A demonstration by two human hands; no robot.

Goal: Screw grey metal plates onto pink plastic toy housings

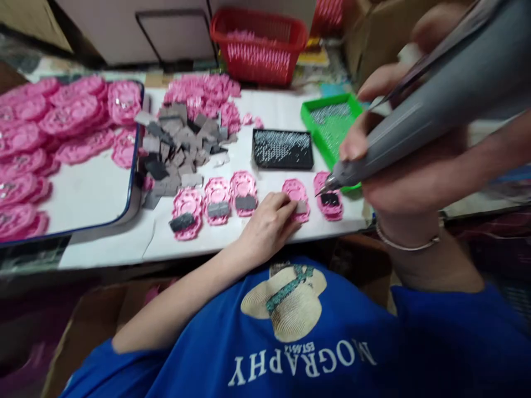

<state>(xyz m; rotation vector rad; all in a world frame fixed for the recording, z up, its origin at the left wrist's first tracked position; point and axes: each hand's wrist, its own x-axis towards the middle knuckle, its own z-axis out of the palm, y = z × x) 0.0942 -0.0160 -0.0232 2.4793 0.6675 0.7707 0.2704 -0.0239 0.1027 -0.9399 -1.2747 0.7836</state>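
My right hand (415,160) is wrapped around a grey electric screwdriver (418,110), which fills the upper right. Its metal tip points down at a pink ornate plastic part (321,182) with a black rectangular piece (330,199) on it. My left hand (269,224) rests on the table, fingers bent and together, pinching a small grey rectangular piece (301,207) on another pink part (295,189). To its left lie more pink parts (244,185) in a row, each with a grey or black piece across its lower half.
A black tray of small screws (282,160) and a green tray (309,113) stand behind the row. Grey pieces (182,143) are heaped left of them, near loose pink parts (203,88). A blue-rimmed white tray (95,188) holds stacked pink parts; a red basket (259,61) stands behind.
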